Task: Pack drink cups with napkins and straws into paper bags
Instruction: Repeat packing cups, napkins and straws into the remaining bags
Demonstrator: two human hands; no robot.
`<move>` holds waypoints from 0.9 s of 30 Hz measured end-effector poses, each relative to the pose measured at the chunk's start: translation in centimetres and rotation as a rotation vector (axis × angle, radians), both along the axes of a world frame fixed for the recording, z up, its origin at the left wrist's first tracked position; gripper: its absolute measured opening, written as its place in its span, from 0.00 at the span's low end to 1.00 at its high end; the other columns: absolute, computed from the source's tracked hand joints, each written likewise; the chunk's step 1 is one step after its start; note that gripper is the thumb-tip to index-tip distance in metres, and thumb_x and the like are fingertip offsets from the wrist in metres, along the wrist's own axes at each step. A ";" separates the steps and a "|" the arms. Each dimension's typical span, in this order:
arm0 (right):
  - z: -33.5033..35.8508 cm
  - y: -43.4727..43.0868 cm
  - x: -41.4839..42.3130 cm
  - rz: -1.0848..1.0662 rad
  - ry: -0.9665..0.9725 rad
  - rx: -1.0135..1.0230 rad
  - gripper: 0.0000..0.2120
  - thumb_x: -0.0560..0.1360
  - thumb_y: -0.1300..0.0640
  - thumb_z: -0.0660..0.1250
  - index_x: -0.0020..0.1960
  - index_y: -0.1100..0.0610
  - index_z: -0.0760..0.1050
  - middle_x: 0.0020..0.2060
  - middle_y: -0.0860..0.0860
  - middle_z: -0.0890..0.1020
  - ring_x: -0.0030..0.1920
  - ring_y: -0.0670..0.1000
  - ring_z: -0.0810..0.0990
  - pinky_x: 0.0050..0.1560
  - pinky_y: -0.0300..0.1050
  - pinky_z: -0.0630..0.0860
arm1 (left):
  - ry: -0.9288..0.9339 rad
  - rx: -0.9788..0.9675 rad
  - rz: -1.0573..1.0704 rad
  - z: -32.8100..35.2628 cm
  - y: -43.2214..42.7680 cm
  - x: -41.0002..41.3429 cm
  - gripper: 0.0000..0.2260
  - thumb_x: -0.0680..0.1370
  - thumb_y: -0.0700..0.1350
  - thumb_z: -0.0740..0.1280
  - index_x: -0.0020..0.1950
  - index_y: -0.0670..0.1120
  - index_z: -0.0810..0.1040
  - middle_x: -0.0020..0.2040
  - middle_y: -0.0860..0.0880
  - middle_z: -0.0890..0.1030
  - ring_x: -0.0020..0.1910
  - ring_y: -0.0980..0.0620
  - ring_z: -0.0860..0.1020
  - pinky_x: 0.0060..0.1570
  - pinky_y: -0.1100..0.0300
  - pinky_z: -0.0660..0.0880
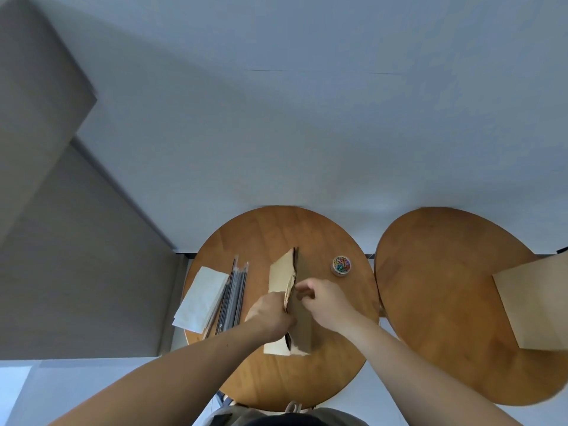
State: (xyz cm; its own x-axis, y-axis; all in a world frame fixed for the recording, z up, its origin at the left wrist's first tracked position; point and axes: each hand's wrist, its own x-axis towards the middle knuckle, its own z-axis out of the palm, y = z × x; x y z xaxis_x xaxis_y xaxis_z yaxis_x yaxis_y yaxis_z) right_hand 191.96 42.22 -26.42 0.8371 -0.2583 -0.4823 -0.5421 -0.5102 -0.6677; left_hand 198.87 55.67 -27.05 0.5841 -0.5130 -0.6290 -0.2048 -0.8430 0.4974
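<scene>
Gripping the folded top of the upright brown paper bag (302,322) with the left hand (270,315) and pinching the same fold with the right hand (322,298), mid-top on the round wooden table (276,381), white paper napkins (203,298) and clear wrapped straws (235,290) by its left edge.

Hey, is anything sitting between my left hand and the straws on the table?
Nothing visible. The left hand grips the paper bag at its top; the straws lie right beside it on the round table.
</scene>
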 end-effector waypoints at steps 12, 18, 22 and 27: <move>-1.0 -4.2 -0.5 0.557 -0.207 -0.662 0.11 0.77 0.47 0.68 0.51 0.54 0.79 0.47 0.49 0.81 0.54 0.53 0.77 0.62 0.45 0.67 | -0.192 0.081 -0.465 2.0 -0.1 3.2 0.12 0.78 0.44 0.60 0.34 0.50 0.67 0.36 0.49 0.75 0.41 0.43 0.78 0.39 0.53 0.73; -1.8 -4.9 -1.2 0.435 -0.091 -0.543 0.15 0.81 0.42 0.59 0.51 0.51 0.78 0.45 0.46 0.80 0.46 0.49 0.78 0.44 0.44 0.71 | -0.217 -0.024 -0.303 1.0 -0.4 4.1 0.09 0.77 0.52 0.65 0.38 0.51 0.72 0.32 0.52 0.73 0.30 0.53 0.72 0.28 0.60 0.66; -2.1 -5.1 -1.2 0.404 -0.126 -0.490 0.14 0.81 0.43 0.61 0.52 0.50 0.80 0.45 0.46 0.82 0.46 0.49 0.79 0.44 0.43 0.72 | -0.267 -0.036 -0.300 0.1 -0.4 3.2 0.08 0.76 0.55 0.65 0.50 0.55 0.81 0.31 0.55 0.74 0.32 0.54 0.74 0.32 0.61 0.71; -2.3 -5.5 -1.0 0.391 -0.123 -0.436 0.15 0.80 0.42 0.61 0.52 0.51 0.80 0.44 0.46 0.81 0.44 0.48 0.78 0.45 0.44 0.74 | -0.291 -0.051 -0.298 -0.7 -0.5 3.7 0.11 0.79 0.60 0.62 0.52 0.57 0.82 0.37 0.53 0.81 0.37 0.53 0.79 0.37 0.59 0.73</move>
